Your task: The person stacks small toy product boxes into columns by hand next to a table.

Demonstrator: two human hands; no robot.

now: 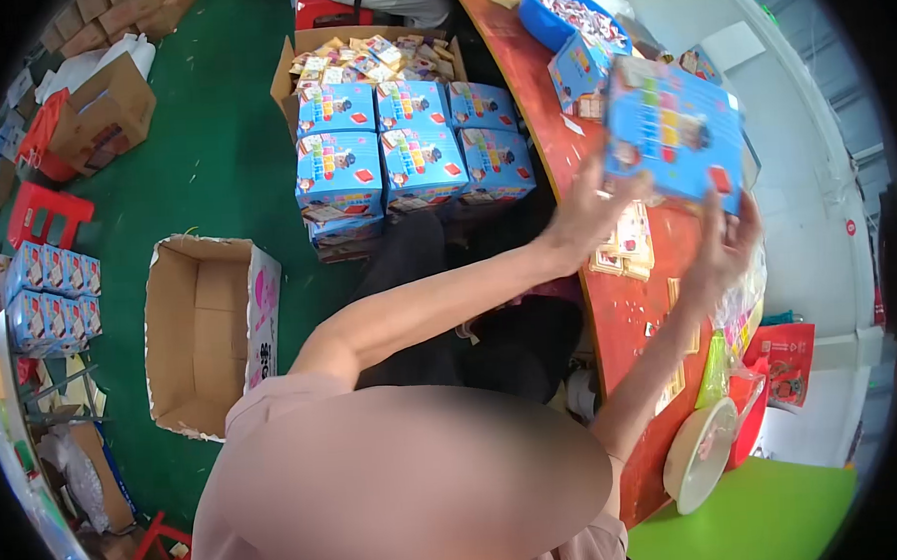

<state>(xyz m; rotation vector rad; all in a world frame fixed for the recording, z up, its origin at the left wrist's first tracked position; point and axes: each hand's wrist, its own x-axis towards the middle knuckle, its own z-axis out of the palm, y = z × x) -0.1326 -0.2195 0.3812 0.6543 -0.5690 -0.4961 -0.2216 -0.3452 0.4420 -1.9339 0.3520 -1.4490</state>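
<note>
A blue printed cardboard box [670, 120] is held up over the red table, slightly blurred. My left hand [596, 211] grips its near left corner. At the near right edge my right hand [729, 240] has its fingers on the same box. Beneath it, small flat cream-coloured packets [627, 240] lie in piles on the table. Another blue box [580, 71] stands just behind, its contents partly hidden. To the left, several matching blue boxes [421, 159] are stacked in rows beside my legs.
A large carton [288, 85] full of small packets sits behind the stack. An empty open carton [197, 291] stands on the green floor. A blue basin [545, 18] of wrapped pieces, a cream bowl [699, 459] and red stools [50, 212] are around. A seated person's leg [406, 0] shows at the top.
</note>
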